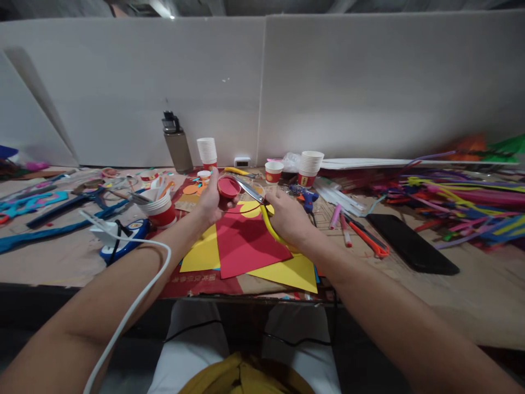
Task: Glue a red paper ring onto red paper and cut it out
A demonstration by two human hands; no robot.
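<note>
My left hand [212, 201] is closed on a red round piece [228, 187], which has a raised rim and looks like part of a paper cup. My right hand [289, 214] grips yellow-handled scissors [251, 191], their blades pointing left to the edge of the red piece. A thin curved strip runs by the blades; whether it joins the red piece I cannot tell. Below both hands lies a red paper sheet [246, 246] over yellow paper [287, 272]. Yellow round cutouts [250, 209] rest at the top of the sheet.
A paper cup with pens [159, 210] and a blue power strip [123, 241] stand left. Stacked paper cups [310, 167], a blue glue gun [307, 198], markers and a black phone [412, 243] are right. A white cable [158, 276] crosses my left forearm.
</note>
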